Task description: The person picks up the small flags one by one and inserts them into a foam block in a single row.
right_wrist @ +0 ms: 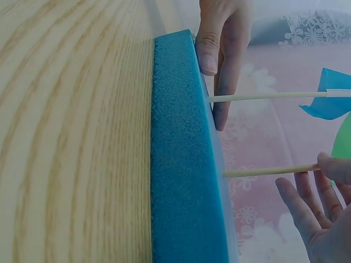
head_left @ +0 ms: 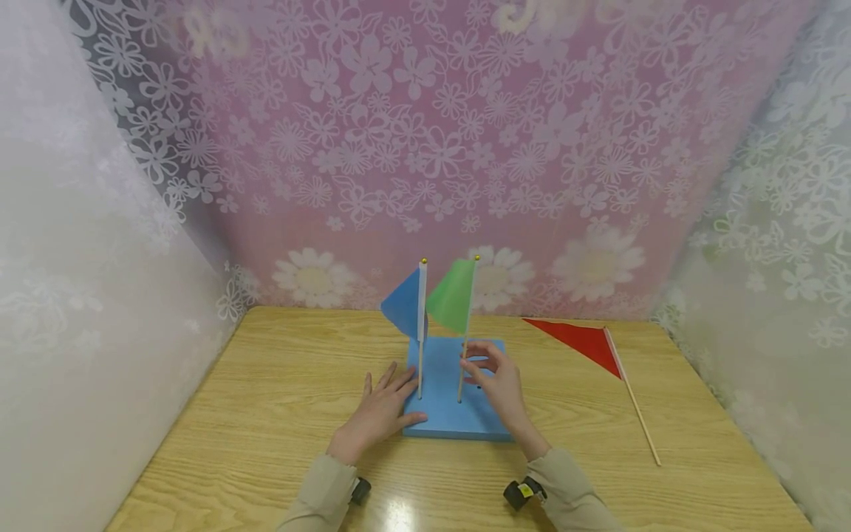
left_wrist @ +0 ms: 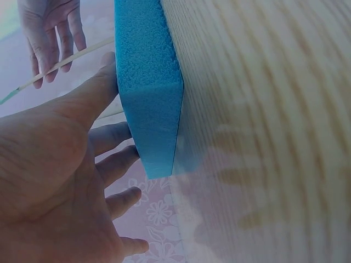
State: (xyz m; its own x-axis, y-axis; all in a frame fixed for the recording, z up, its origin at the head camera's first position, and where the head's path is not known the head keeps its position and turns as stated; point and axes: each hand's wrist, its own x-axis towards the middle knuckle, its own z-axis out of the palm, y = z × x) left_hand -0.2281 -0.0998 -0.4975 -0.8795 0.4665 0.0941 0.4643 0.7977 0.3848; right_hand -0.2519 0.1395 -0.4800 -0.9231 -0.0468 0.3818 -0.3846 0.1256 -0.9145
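A blue foam board (head_left: 442,419) lies flat on the table. Upright near its left edge stands a blue flag (head_left: 402,303) on a thin stick. To the right of it, a green flag (head_left: 453,297) leans slightly, its stick's foot at a small hole in the board. My right hand (head_left: 497,380) pinches that stick between thumb and fingers, below the cloth. With fingers spread, my left hand (head_left: 382,410) rests on the board's left edge, thumb on the top face; the left wrist view shows those fingers at the foam side (left_wrist: 153,131).
A red flag (head_left: 592,347) lies on the table to the right, its stick pointing toward the front. Another small dark hole (head_left: 479,387) shows in the board beside my right hand. Flowered cloth (head_left: 425,148) encloses the wooden table (head_left: 279,369) at the back and sides.
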